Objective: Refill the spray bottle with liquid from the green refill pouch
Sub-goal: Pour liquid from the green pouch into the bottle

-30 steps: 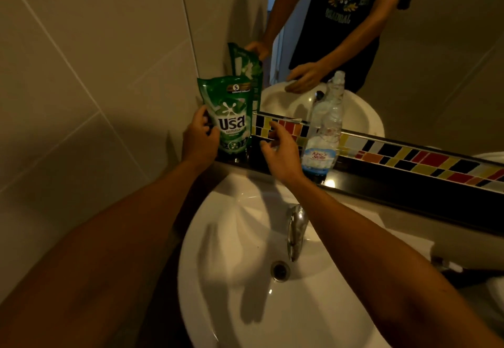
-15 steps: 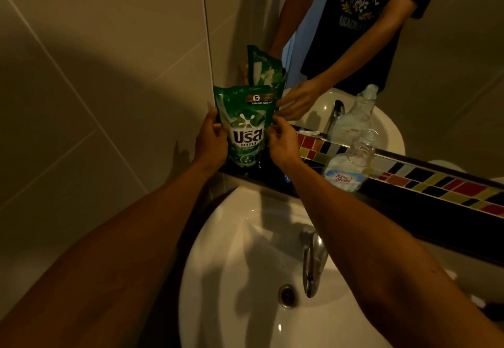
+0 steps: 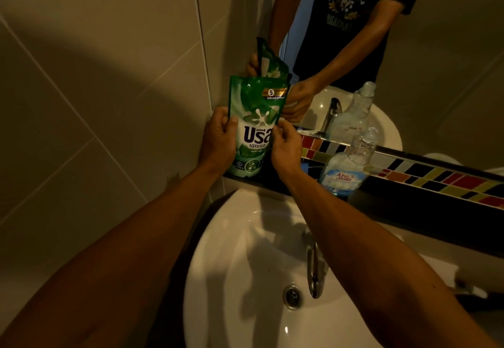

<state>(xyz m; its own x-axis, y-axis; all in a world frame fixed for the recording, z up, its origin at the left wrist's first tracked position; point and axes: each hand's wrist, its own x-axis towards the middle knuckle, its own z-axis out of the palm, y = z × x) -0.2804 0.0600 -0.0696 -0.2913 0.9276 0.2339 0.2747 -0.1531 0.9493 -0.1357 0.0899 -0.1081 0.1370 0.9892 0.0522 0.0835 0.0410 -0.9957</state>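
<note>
Green refill pouch [image 3: 252,126] stands upright between both hands' fingers [image 3: 231,125].

The green pouch [image 3: 253,126] bears a "5" (top corner); the bottle [image 3: 346,170] label reads "King's Stella".

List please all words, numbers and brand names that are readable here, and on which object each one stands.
"5": orange band near the top of the green refill pouch; the small print under it is too small to read.
"King's Stella": blue label of the clear bottle.
Pouch's big purple-and-white logo: non-Latin script, not reliably readable.
T-shirt print in the mirror: reversed and blurred, unreadable.
</note>
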